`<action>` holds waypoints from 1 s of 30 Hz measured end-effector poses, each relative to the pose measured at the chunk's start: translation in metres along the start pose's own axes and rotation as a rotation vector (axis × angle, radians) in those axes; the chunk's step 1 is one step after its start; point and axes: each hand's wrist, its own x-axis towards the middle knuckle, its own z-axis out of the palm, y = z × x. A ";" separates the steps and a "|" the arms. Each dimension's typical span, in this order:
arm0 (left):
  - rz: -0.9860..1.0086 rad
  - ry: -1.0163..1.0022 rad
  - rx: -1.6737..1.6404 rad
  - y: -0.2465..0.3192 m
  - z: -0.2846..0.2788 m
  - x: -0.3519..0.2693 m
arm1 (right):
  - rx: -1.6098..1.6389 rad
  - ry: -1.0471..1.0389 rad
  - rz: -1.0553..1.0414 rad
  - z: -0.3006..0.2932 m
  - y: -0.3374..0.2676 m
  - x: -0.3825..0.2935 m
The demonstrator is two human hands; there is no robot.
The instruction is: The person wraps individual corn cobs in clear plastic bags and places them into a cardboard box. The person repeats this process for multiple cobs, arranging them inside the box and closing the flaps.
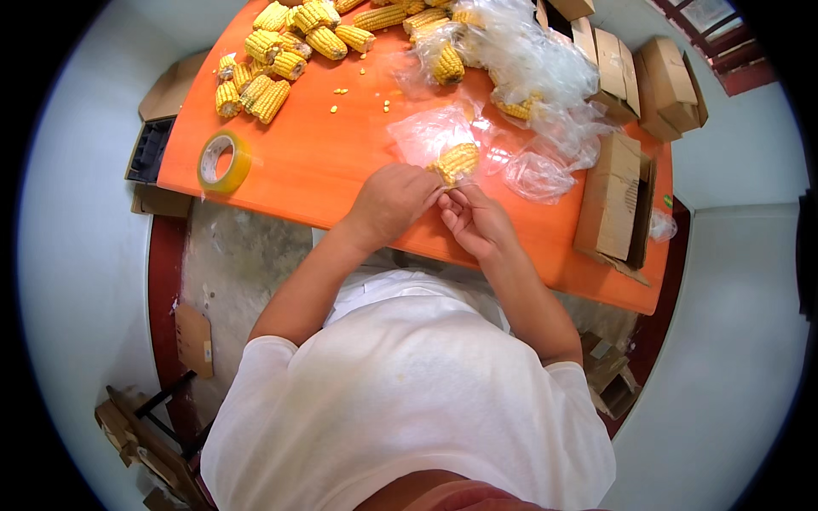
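Observation:
A short piece of corn on the cob (457, 162) lies in a clear plastic bag (427, 135) on the orange table (307, 160). At the near end of the cob, my left hand (396, 201) pinches the gathered plastic. My right hand (478, 220) touches the same end from the other side, thumb and forefinger closed on the plastic, the other fingers curled. Bare corn cobs (270, 101) are heaped at the far left, with loose kernels (340, 91) beside them. A crumpled pile of clear plastic bags (543, 57), some around cobs, lies at the far right.
A roll of yellowish packing tape (239, 167) stands near the table's left front edge. An open cardboard box (610, 198) sits on the table at the right, with more cardboard boxes (668, 86) behind. Another box with dark contents (153, 150) is beyond the left edge.

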 end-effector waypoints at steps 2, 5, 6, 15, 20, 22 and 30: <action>-0.049 -0.018 -0.029 -0.002 0.001 -0.001 | -0.063 0.042 -0.026 0.007 0.001 0.003; -0.165 -0.077 -0.066 -0.008 0.003 -0.005 | -0.165 0.042 -0.040 0.014 -0.001 0.006; -0.208 -0.106 -0.076 -0.012 0.003 -0.006 | -0.207 0.037 -0.042 0.016 -0.003 0.007; -0.339 -0.081 -0.132 -0.027 0.004 -0.012 | -0.342 -0.027 -0.016 0.033 -0.012 -0.003; -0.335 -0.049 -0.149 -0.026 0.006 -0.014 | -0.406 -0.174 -0.012 0.026 -0.015 0.005; -0.349 -0.037 -0.158 -0.027 0.007 -0.014 | -0.416 -0.213 0.019 0.023 -0.019 0.010; -0.301 0.011 -0.135 -0.024 0.000 -0.016 | -1.765 0.254 -1.320 0.023 -0.051 0.003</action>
